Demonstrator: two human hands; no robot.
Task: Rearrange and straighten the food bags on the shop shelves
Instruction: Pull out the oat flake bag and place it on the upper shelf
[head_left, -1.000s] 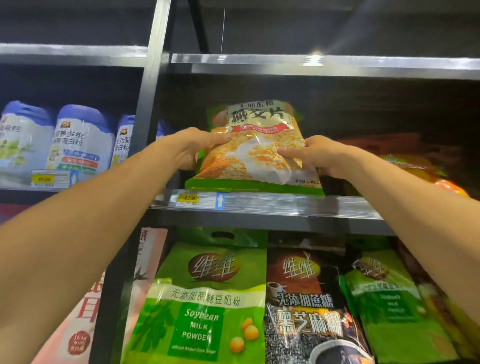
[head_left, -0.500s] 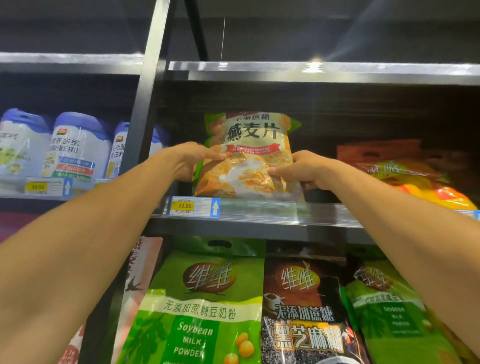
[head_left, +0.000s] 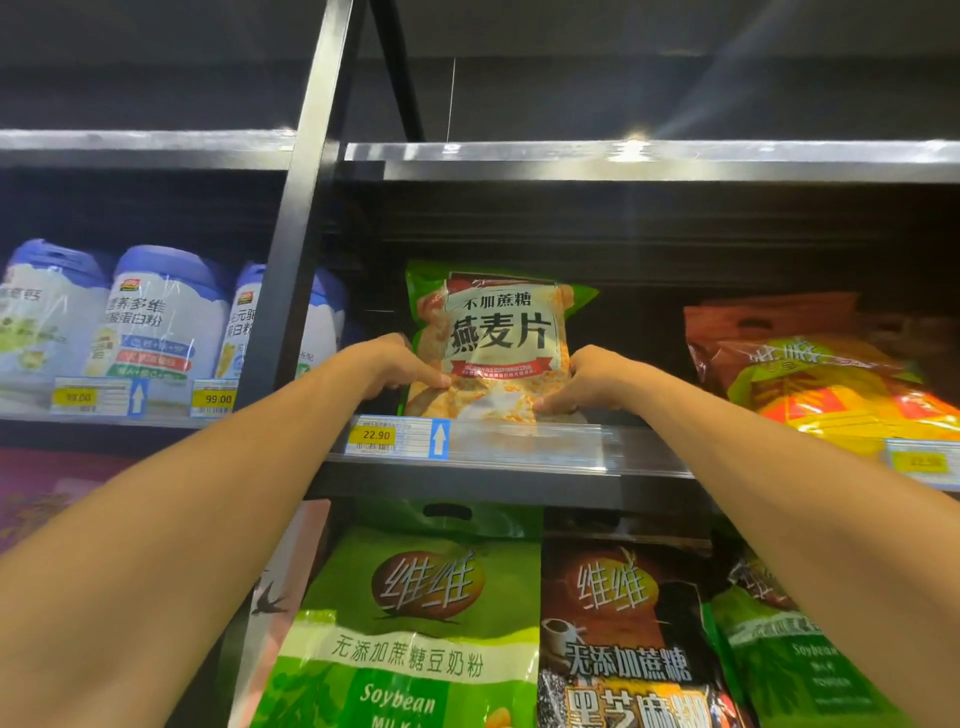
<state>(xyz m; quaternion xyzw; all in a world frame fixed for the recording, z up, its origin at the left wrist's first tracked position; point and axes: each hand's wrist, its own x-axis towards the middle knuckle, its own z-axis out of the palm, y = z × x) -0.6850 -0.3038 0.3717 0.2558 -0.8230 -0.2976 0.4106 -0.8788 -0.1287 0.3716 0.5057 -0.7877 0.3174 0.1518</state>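
Oat bag (head_left: 498, 338): glossy plastic film, crinkled, w/ patches of sheen on front. Green soybean bag (head_left: 415, 623) & dark sesame bag (head_left: 623, 649), near: smooth plastic, softer sheen. Orange-yellow bags (head_left: 841, 395), right: v. glossy plastic, strong highlights. Tubs (head_left: 166, 322), left: blue plastic lids, clear shiny shrink-wrap w/ streaky reflections. Bare shelf edge (head_left: 727, 156): polished metal, bright glare spot. Shelf front by oat bag: clear glossy plastic strip (head_left: 545, 441), paper price label (head_left: 395, 436) at its left end. Upright post (head_left: 306, 208): dark metal, smooth, semi-gloss. Back panel (head_left: 675, 249), far: dark, matt.
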